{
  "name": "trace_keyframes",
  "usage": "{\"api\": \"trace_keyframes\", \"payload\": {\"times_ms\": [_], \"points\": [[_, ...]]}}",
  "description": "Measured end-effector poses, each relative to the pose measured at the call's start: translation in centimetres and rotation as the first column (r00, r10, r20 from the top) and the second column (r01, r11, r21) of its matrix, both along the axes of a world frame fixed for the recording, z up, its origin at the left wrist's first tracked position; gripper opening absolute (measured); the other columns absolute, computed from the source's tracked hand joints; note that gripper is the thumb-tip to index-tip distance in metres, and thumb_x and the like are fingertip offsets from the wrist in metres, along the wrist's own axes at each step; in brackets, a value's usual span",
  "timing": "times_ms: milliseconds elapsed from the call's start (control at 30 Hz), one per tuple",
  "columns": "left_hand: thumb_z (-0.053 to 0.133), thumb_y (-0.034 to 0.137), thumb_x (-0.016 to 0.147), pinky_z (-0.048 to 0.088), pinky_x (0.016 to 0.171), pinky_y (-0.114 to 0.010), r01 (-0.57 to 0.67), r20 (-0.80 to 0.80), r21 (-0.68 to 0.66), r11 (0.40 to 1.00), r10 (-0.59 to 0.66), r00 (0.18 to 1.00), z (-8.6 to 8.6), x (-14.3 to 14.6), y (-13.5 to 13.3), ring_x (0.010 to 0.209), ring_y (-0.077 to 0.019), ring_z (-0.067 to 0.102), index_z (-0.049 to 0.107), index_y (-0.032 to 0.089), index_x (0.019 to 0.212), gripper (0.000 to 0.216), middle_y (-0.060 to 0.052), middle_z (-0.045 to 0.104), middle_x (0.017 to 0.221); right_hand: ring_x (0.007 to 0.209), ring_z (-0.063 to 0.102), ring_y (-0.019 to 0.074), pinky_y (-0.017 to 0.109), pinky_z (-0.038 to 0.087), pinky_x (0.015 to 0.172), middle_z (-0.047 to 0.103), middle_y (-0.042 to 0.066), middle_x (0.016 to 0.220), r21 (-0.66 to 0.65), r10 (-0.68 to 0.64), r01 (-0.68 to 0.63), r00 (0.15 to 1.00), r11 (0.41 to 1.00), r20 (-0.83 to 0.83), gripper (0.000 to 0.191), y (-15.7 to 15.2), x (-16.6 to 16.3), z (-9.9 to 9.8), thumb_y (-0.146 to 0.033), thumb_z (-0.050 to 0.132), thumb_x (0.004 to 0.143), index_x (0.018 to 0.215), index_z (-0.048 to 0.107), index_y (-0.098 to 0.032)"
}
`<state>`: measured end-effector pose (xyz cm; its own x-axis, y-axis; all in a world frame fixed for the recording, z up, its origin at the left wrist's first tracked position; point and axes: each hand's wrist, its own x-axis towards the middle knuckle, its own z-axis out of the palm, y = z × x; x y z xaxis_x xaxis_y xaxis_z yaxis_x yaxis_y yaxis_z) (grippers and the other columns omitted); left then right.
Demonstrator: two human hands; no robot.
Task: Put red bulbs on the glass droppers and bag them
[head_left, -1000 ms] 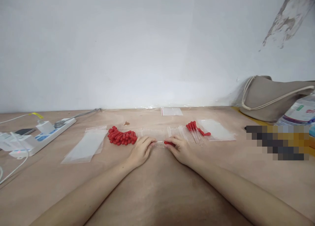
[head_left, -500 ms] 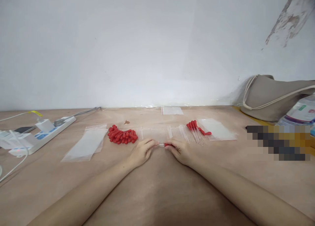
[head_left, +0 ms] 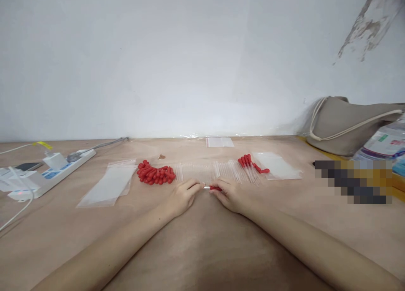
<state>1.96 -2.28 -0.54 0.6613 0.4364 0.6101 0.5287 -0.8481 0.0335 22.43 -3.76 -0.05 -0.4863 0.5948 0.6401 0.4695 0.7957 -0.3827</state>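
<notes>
Left hand (head_left: 184,197) and right hand (head_left: 233,194), close together.
The bare left arm (head_left: 133,235) and right arm (head_left: 300,237) reach forward, slanting in (a tiny dark spot (head_left: 160,218) sits on the left one). Both hands have bent fingers (head_left: 194,188), pinching.

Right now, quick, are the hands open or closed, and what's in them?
Left hand: closed, fingertips pinching a clear tube.
Right hand: closed, holding a red bulb between thumb and fingers.
</notes>
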Motion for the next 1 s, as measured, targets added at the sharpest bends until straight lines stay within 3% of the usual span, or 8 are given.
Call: {"api": "trace_keyframes", "payload": {"times_ms": [333,633,1000], "points": [[0.043,0.021,0.086,0.044,0.067,-0.027,-0.073,0.023,-0.001,0.997,0.073,0.997,0.21,-0.62,0.25,0.073,-0.0154,0.054,0.057,0.017,0.098,0.019,-0.005,0.061,0.079,0.072,0.051,0.0162,0.032,0.039,0.07,0.062,0.003,0.074,-0.008,-0.084,0.084,0.996,0.996,-0.038,0.012,0.34,0.79,0.5,-0.027,0.058,0.076,0.085,0.059,-0.019],[0.04,0.017,0.086,0.044,0.062,-0.026,0.01,0.009,0.027,1.0,-0.01,1.0,-0.07,-0.35,0.12,0.067,-0.0144,0.053,0.056,0.015,0.096,0.019,-0.006,0.06,0.074,0.066,0.05,0.0146,0.028,0.041,0.06,0.058,0.004,0.068,0.024,0.019,-0.018,0.999,1.0,-0.049,0.008,0.17,0.41,0.24,-0.022,0.05,0.079,0.078,0.057,-0.018],[0.04,0.018,0.086,0.046,0.063,-0.026,0.017,0.021,0.01,1.0,-0.017,1.0,0.09,-0.24,-0.18,0.068,-0.0139,0.055,0.056,0.015,0.096,0.019,-0.006,0.061,0.076,0.064,0.052,0.0141,0.028,0.043,0.06,0.058,0.004,0.068,-0.016,0.004,-0.005,0.998,1.0,-0.064,0.014,0.49,0.28,-0.1,-0.028,0.049,0.08,0.08,0.059,-0.018]]}}
